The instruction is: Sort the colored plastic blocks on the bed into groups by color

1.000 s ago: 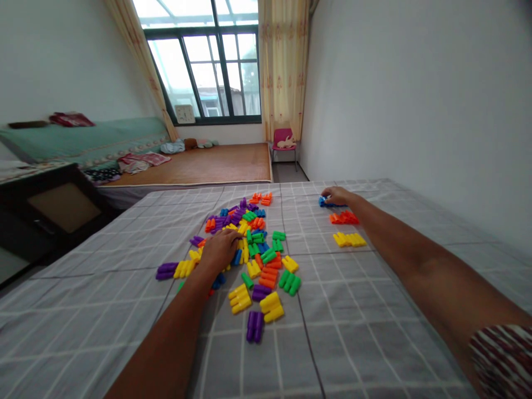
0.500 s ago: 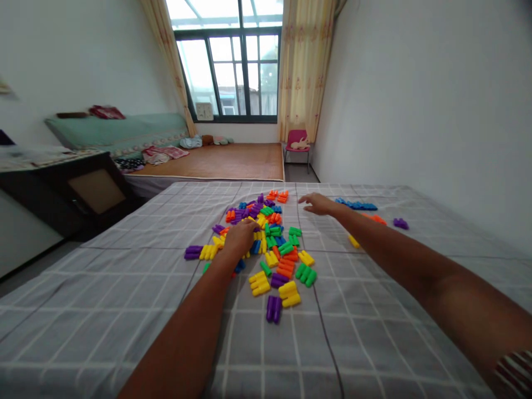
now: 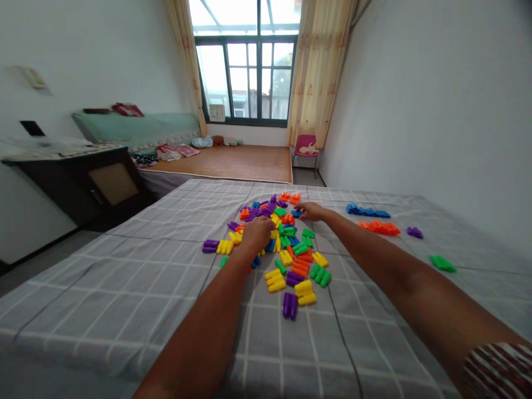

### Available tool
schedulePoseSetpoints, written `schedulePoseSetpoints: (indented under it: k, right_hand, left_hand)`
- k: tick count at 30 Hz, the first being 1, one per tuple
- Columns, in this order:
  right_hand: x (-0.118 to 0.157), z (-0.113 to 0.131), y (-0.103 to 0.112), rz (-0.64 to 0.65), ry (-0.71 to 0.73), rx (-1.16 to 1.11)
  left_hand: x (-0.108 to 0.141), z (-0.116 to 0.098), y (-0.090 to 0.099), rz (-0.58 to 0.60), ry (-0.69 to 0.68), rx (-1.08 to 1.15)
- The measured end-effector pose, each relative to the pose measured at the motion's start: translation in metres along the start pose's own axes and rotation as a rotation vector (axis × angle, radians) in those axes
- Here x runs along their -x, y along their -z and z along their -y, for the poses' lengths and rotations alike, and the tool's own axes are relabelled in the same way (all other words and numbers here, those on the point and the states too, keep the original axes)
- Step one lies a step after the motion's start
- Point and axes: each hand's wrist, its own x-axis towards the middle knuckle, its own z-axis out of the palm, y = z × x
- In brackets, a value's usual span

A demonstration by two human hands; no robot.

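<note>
A loose pile of purple, yellow, green, orange and blue plastic pieces [image 3: 300, 267] lies on the grey checked cloth [image 3: 158, 288]. My left hand [image 3: 258, 233] rests over the pile's left middle, fingers bent down among yellow and purple pieces; what its fingertips hold, if anything, is hidden. At the pile's right back edge is my right hand [image 3: 310, 211], with its fingertips at a blue piece [image 3: 296, 214]. Whether the fingers grip that piece is too small to tell.
To the right lie a blue row [image 3: 368, 211], an orange row [image 3: 379, 228], a purple piece [image 3: 414, 232] and a green piece [image 3: 443, 263]. Behind the cloth stand a low bed [image 3: 245, 162] and a pink chair [image 3: 306, 145]; a dark cabinet [image 3: 112, 180] is at left.
My right hand has moved left to the pile's edge, now at a blue piece. My left hand stays over the pile. The whole view has shifted, bringing the green piece at right into sight.
</note>
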Motion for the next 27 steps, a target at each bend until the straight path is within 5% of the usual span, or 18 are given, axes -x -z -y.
schedulePoseSetpoints:
  k: [4,10,16,21,27]
  right_hand:
    - [0.025,-0.007,0.014,0.098,-0.01,-0.005]
    - [0.057,-0.029,0.032,-0.066,-0.002,-0.023]
    - [0.1,-0.132,0.075,-0.237,-0.209,-0.001]
    - [0.133,-0.226,0.085,-0.254,-0.496,0.118]
    - [0.16,-0.273,0.07,-0.127,-0.622,0.142]
  left_hand:
    - [-0.002,-0.001,-0.003,-0.012,-0.027,-0.015]
    - [-0.002,-0.002,-0.001,0.013,-0.031,-0.021]
    - [-0.002,0.002,-0.001,0.043,-0.02,-0.014]
    - [-0.004,0.007,-0.005,0.041,-0.058,-0.006]
    - [-0.005,0.01,-0.006,0.043,-0.077,-0.013]
